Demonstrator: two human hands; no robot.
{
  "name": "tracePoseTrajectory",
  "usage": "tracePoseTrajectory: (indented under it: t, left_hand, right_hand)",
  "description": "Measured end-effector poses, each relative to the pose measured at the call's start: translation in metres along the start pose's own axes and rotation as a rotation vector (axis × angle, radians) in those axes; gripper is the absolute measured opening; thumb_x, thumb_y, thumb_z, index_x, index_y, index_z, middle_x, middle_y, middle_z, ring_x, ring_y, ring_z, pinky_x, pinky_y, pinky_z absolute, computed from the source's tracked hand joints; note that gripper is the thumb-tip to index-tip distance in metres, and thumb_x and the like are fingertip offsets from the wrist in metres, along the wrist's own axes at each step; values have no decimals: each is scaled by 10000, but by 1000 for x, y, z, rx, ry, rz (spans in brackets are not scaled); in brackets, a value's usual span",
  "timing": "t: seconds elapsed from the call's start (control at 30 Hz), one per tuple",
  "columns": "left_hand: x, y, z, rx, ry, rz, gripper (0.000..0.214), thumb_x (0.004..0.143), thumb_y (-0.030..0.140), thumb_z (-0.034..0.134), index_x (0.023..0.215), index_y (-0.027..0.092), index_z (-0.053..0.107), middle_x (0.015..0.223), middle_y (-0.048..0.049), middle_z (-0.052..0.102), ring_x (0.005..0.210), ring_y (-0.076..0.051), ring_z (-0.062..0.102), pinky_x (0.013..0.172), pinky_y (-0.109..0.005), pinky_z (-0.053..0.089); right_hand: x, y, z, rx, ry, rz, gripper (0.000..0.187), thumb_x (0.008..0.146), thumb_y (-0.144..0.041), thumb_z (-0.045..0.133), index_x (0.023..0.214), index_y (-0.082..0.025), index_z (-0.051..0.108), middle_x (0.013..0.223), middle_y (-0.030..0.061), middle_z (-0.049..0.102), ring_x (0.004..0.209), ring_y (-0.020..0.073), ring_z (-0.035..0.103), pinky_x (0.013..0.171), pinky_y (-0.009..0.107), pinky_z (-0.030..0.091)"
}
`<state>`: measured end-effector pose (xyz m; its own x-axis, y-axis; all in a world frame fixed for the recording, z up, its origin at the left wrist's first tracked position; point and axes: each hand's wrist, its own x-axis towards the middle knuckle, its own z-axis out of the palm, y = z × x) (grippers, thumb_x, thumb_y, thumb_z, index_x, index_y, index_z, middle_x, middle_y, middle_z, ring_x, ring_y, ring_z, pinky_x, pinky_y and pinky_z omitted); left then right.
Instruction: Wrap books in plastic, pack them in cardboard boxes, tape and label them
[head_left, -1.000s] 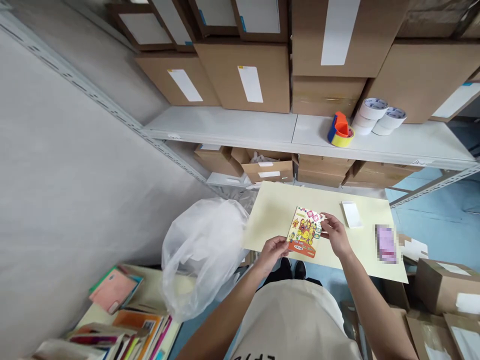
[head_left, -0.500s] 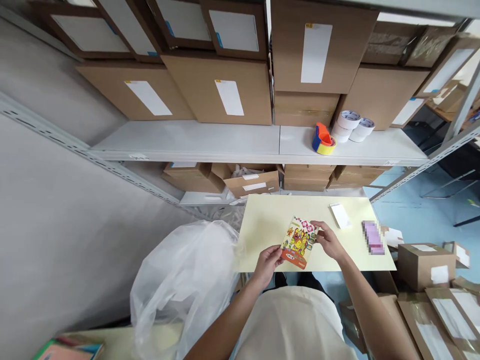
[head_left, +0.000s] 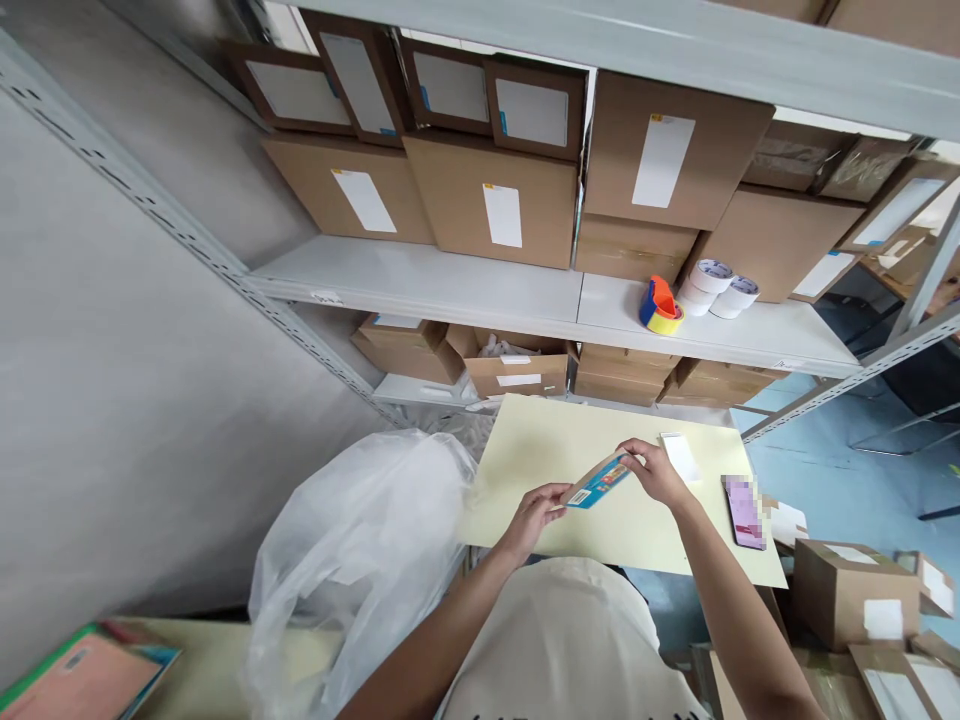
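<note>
A thin, colourful children's book (head_left: 600, 482) is held tilted above the pale yellow table (head_left: 540, 430), its blue back cover with a white barcode patch partly showing. My left hand (head_left: 534, 515) pinches its lower left end between thumb and fingers. At the upper right end my right hand (head_left: 652, 468) grips it, fingers closed on the edge. Beyond my right hand, a white card or slip of paper (head_left: 680, 457) lies on the table. Farther right is a purple phone-like object (head_left: 744, 512), partly blurred out.
Grey shelving (head_left: 450, 290) with cardboard boxes (head_left: 502, 200) stands beyond the table. A tape dispenser (head_left: 661, 306) and white tape rolls (head_left: 709, 285) sit on it. A large translucent plastic bag (head_left: 360, 540) bulges at the left. Boxes (head_left: 855, 590) crowd the right floor.
The book has been turned over from its yellow-and-red front cover to a steep tilt showing its blue back. Both hands still hold it. The camera view has shifted slightly.
</note>
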<state>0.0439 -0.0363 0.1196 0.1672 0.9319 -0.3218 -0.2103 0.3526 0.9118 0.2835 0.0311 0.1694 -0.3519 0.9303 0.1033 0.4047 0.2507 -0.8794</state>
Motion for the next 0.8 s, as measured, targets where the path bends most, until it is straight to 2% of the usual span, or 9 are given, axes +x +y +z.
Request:
tracePoseTrajectory:
  t: [0.07, 0.17, 0.23, 0.37, 0.47, 0.57, 0.8]
  left_hand:
    - [0, 5, -3, 48, -38, 69, 379, 692, 397, 708, 990, 166, 745, 983, -93, 755, 940, -237, 680, 847, -338, 510]
    - [3, 6, -2, 141, 37, 164, 357, 641, 419, 779, 891, 166, 755, 870, -84, 767, 803, -218, 695, 793, -328, 531]
    - [6, 3, 1, 99, 118, 148, 375, 615, 477, 794, 815, 163, 751, 815, -85, 765, 751, -214, 694, 762, -330, 543]
    - [4, -3, 4, -56, 197, 27, 516, 531, 553, 836, 838, 149, 743, 818, -88, 763, 763, -207, 697, 758, -324, 552]
    - [-1, -3, 5, -108, 156, -52, 560, 488, 565, 860, 838, 145, 739, 829, -93, 760, 769, -198, 695, 758, -314, 549]
    - [-4, -2, 5, -112, 70, -81, 554, 511, 559, 858, 865, 149, 744, 866, -99, 761, 795, -196, 696, 773, -313, 541]
    - [-3, -2, 4, -16, -20, -25, 464, 564, 475, 859, 871, 141, 761, 876, -113, 766, 845, -228, 702, 824, -343, 535]
  right_hand:
    - [6, -4, 5, 54, 1, 57, 298, 863, -485, 565, 878, -213, 685, 808, 47, 694, 745, 201, 637, 685, 326, 518]
    - [11, -7, 13, 139, 67, 117, 326, 801, -502, 622, 914, -211, 716, 884, 58, 724, 808, 216, 657, 729, 338, 529]
    - [10, -6, 16, 206, 118, 183, 391, 764, -521, 655, 991, -211, 724, 945, 71, 733, 822, 223, 664, 737, 354, 538]
    - [-4, 3, 15, 388, 171, 351, 547, 705, -584, 702, 1111, -218, 702, 992, 78, 731, 760, 208, 675, 675, 363, 557]
    - [-14, 10, 17, 520, 272, 388, 613, 638, -633, 743, 1070, -200, 700, 977, 83, 735, 759, 208, 684, 705, 387, 572]
    - [-17, 12, 22, 551, 370, 362, 619, 627, -659, 743, 1035, -196, 688, 944, 86, 743, 773, 218, 684, 697, 394, 578]
    - [-18, 13, 27, 503, 421, 342, 595, 630, -674, 731, 995, -207, 683, 882, 74, 741, 752, 217, 676, 625, 366, 573]
